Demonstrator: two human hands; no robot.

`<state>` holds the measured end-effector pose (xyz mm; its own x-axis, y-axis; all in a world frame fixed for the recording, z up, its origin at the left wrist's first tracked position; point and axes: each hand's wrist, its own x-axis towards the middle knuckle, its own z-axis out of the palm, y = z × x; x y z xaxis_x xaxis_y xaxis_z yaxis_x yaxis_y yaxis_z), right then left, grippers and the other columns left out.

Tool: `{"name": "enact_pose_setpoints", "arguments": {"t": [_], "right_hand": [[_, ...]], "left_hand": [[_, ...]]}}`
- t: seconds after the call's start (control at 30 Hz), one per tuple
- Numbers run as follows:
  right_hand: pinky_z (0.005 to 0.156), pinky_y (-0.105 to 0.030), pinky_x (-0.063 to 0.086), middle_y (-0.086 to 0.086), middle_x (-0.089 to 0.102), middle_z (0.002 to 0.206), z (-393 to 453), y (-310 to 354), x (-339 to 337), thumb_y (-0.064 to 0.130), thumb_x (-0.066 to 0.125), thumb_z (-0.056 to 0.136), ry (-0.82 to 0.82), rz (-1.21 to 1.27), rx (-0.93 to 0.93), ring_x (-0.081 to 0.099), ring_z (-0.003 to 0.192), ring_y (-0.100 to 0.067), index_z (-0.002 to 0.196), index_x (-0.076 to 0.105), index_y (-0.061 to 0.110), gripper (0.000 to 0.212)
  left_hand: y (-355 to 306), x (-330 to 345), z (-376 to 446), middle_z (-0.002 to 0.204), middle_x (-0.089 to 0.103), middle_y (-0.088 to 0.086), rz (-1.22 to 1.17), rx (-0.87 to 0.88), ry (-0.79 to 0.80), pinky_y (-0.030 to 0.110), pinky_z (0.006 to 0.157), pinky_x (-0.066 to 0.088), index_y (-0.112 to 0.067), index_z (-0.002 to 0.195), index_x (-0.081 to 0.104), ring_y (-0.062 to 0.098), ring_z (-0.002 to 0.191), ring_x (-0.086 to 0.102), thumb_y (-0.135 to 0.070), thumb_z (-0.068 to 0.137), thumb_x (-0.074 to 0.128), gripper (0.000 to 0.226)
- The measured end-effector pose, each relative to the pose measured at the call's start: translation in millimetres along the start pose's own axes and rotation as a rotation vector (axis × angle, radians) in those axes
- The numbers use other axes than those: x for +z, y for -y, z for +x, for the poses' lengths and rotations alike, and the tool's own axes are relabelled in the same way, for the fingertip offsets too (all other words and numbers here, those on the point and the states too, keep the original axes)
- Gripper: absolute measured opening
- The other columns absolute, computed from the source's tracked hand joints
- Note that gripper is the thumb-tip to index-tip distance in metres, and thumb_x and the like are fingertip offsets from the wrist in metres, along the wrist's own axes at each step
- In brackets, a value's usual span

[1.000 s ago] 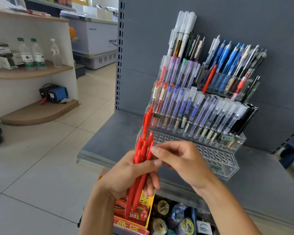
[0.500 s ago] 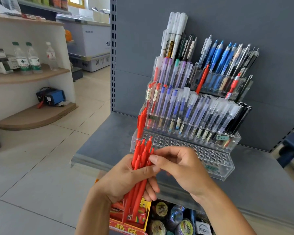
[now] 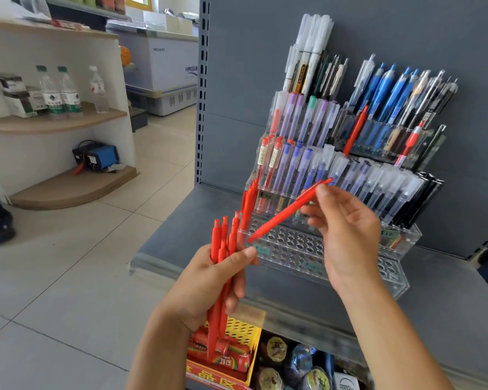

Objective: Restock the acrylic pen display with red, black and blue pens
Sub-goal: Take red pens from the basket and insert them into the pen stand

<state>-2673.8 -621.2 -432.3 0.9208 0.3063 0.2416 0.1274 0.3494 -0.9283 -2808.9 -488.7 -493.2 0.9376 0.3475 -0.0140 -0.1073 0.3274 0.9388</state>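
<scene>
- Left hand [image 3: 209,282] wrapped round a bundle of red pens [image 3: 223,266], thumb pressed across the front, clicker ends up, tips hanging down below the palm toward a yellow basket [image 3: 251,327] on the lower shelf.
- Right hand [image 3: 347,237] pinching a single red pen [image 3: 288,211] near its upper end between thumb and fingertips, other fingers loosely spread; a bit motion-blurred.
- That pen tilted, low tip down-left right at the near-left corner of the acrylic pen display [image 3: 350,266], high end up-right in front of the middle row. Can't tell if the tip is actually in a hole.
- Display sitting on a grey shelf [image 3: 169,237], tiered: near rows mostly bare holes, a few red pens standing at the left edge, capped blue and clear ones in the middle, black at the far right, blue clickers and white markers at the back.
- Far left: water bottles [image 3: 59,94] on a wooden corner shelf, chest freezer [image 3: 164,66] beyond.
</scene>
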Motion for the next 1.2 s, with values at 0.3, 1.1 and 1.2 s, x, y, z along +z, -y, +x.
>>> {"name": "enact_pose_setpoints", "arguments": {"t": [0.3, 1.1, 1.2], "right_hand": [[0.07, -0.036, 0.061, 0.001, 0.075, 0.08, 25.0, -25.6, 19.3, 0.018, 0.071, 0.095, 0.006, -0.374, -0.388, 0.076, 0.075, -0.016, 0.094, 0.067, 0.019, 0.004], [0.069, -0.025, 0.06, 0.012, 0.072, 0.074, 25.7, -37.6, 33.2, 0.026, 0.076, 0.091, 0.14, -0.813, -0.314, 0.069, 0.066, 0.0, 0.1, 0.075, 0.02, 0.011], [0.065, -0.026, 0.058, 0.005, 0.071, 0.074, 12.3, -28.3, 29.3, 0.027, 0.074, 0.091, 0.113, -0.669, -0.233, 0.068, 0.065, -0.007, 0.097, 0.067, 0.025, 0.01]], "left_hand": [[-1.7, -9.5, 1.3, 0.046, 0.033, 0.006, -0.111, 0.07, -0.139, 0.018, 0.035, 0.024, -0.012, 0.064, 0.056, 0.012, 0.033, 0.027, -0.023, 0.086, 0.068, 0.027], [-3.3, -8.5, -1.6, 0.05, 0.033, 0.003, -0.044, 0.011, -0.022, 0.021, 0.037, 0.028, -0.018, 0.062, 0.052, 0.014, 0.038, 0.029, -0.023, 0.093, 0.067, 0.035], [-1.5, -7.4, -2.8, 0.049, 0.031, 0.003, -0.024, 0.004, 0.05, 0.02, 0.037, 0.027, -0.017, 0.063, 0.05, 0.013, 0.037, 0.027, -0.021, 0.095, 0.066, 0.035]]}}
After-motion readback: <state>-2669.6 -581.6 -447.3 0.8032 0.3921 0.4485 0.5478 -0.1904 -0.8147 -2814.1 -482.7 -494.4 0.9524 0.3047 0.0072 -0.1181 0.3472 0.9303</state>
